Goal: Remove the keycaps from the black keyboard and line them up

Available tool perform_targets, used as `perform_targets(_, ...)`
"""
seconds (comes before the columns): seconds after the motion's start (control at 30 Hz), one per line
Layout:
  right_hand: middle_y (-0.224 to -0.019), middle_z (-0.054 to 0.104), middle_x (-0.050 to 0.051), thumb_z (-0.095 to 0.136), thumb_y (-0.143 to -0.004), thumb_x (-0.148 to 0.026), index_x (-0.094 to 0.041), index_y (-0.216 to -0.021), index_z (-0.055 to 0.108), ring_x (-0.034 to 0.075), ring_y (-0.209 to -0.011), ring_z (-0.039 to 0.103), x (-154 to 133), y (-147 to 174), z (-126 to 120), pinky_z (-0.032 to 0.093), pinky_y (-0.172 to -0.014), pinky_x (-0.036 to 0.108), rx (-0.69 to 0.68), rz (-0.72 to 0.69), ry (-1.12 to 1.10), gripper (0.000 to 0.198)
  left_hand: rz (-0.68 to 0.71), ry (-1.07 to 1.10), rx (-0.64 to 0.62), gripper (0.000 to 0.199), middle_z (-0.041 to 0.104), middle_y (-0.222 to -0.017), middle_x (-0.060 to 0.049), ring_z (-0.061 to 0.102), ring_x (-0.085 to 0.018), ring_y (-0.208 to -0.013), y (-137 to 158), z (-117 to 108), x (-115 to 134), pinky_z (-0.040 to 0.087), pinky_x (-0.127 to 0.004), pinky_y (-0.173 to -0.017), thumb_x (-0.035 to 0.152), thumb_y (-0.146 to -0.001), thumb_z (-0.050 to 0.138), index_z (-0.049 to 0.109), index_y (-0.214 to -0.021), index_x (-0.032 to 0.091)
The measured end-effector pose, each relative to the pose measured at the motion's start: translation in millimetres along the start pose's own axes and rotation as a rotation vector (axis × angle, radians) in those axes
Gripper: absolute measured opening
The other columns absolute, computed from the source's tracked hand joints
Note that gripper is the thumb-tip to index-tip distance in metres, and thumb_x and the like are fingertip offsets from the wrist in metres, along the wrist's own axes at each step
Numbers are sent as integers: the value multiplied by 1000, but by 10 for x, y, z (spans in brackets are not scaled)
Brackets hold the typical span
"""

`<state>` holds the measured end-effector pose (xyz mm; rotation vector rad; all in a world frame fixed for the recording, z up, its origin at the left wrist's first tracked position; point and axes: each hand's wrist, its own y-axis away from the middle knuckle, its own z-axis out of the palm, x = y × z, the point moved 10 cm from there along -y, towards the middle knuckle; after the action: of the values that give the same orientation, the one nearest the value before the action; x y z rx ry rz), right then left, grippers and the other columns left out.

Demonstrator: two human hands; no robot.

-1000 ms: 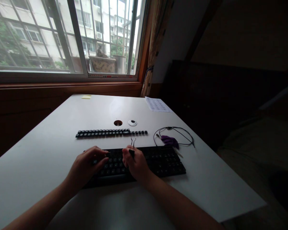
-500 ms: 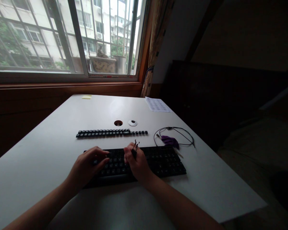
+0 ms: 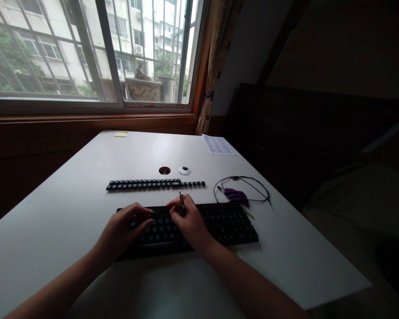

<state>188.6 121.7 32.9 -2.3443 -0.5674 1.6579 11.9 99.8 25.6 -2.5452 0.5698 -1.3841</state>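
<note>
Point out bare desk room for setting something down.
Bare: desk left of the keycap row and keyboard; between yellow note and keycap row; near right, beside the keyboard.
Crowded: over the keyboard, with the left hand, and the right hand gripping a slim tool; the keyboard's far right corner, with cable and purple cloth.

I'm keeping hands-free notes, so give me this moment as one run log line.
left hand: over keyboard, left part | right hand: holding slim tool over keyboard | beyond keyboard: keycap rows, purple cloth, cable
</note>
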Motion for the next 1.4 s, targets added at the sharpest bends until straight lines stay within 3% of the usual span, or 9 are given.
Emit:
perform_targets(0.3,-88,55,0,54,-76,-4,-22,-87,63,15,-79,56,-40,0,40,46,-70,28,-60,-29,47,22,43,-51,-31,13,68,-86,-3,65,-16,-77,-17,35,80,52,-26,-66,30,-89,62,65,-97,20)
perform_targets(0.87,-90,54,1,52,-79,-4,-22,-83,61,15,-81,56,-114,10,57,47,-73,29,-102,-107,92,20,53,-90,-27,16,70,-84,-3,65,-16,-72,-35,63,83,52,-25,-64,33,-88,63,68,-97,21)
perform_targets(1.1,-94,57,2,70,-83,-19,-23,-91,69,17,-87,58,-124,-5,68,49,-79,31,-141,-126,74,9,19,-45,-65,17,73,-86,-3,69,-17,-74,-35,101,31,54,-25,-65,35,-87,65,68,-98,22)
perform_targets(1.4,-90,59,1,74,-82,-27,-25,-103,72,15,-82,60,-138,57,137,50,-77,30,-203,-200,55,20,-1,-28,-44,12,74,-81,0,69,-16,-70,-56,73,48,53,-24,-63,32,-84,67,70,-92,23)
